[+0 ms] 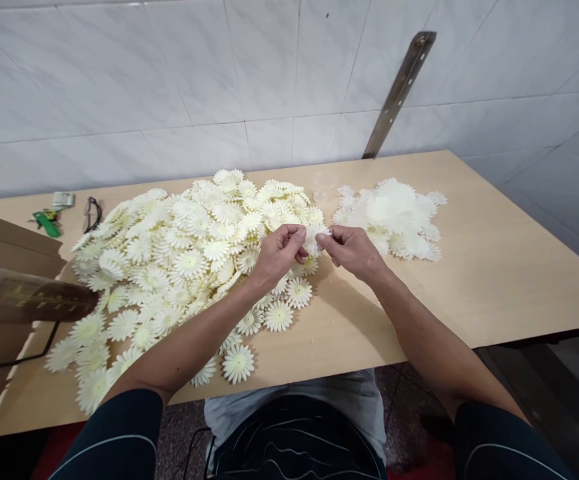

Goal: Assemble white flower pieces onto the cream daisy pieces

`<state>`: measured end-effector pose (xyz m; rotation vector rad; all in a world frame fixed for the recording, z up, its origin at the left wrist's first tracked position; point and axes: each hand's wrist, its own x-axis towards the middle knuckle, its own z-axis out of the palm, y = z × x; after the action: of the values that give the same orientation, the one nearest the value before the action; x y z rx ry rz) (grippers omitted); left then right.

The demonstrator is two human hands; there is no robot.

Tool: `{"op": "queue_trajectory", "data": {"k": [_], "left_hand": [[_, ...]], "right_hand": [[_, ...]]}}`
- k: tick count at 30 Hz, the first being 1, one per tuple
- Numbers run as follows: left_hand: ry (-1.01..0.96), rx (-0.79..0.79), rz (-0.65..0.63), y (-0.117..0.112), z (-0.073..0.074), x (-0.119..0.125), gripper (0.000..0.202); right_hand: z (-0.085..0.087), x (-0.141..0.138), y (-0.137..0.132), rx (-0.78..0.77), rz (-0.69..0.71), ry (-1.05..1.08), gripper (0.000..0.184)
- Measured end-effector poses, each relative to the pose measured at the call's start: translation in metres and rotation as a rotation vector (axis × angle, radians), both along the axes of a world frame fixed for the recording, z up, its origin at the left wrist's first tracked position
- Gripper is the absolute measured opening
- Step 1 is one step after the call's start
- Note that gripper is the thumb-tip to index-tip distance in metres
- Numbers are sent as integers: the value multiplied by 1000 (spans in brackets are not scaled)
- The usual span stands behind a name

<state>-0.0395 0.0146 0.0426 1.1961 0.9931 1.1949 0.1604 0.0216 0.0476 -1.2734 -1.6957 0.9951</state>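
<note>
Between my two hands is a white artificial flower petal piece (313, 241), gripped at its edges. My left hand (283, 252) pinches its left side, the fingers curled. On the other side my right hand (353, 249) holds it between thumb and forefinger. A large heap of cream-yellow artificial flower petal pieces (189, 263) spreads to the left and under my left forearm. Beyond my right hand lies a smaller pile of whiter petal pieces (394, 210). How many layers I hold is too small to tell.
A clear round plastic container (324, 185) stands behind my hands. Dark-framed glasses (92, 213) and a green tool (46, 223) lie at the back left. A bottle with dark liquid (34, 298) and a cardboard box (9, 247) are at left. A metal bracket (399, 93) rises along the tiled wall.
</note>
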Motion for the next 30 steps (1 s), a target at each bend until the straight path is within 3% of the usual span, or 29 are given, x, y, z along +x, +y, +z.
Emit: {"op": "queue_trajectory", "data": {"k": [6,13,17,24,30], "left_hand": [[-114,-153,-148,4,4,-4,44],[-99,-182,2,6,3,-3,33],[-97,-157,64,6,2,-2,33],[-86,-71,82,4,-7,-1,33],[-75,-16,135,6,-9,-1,38]], "right_hand": [[4,0,-2,3,91,-31,74],[6,3,0,-100,156,25,63],[2,2,1,-134,123,107,55],[0,-9,-2,-234,223,307,56],[-2,-8,0,-297,203,387,59]]}}
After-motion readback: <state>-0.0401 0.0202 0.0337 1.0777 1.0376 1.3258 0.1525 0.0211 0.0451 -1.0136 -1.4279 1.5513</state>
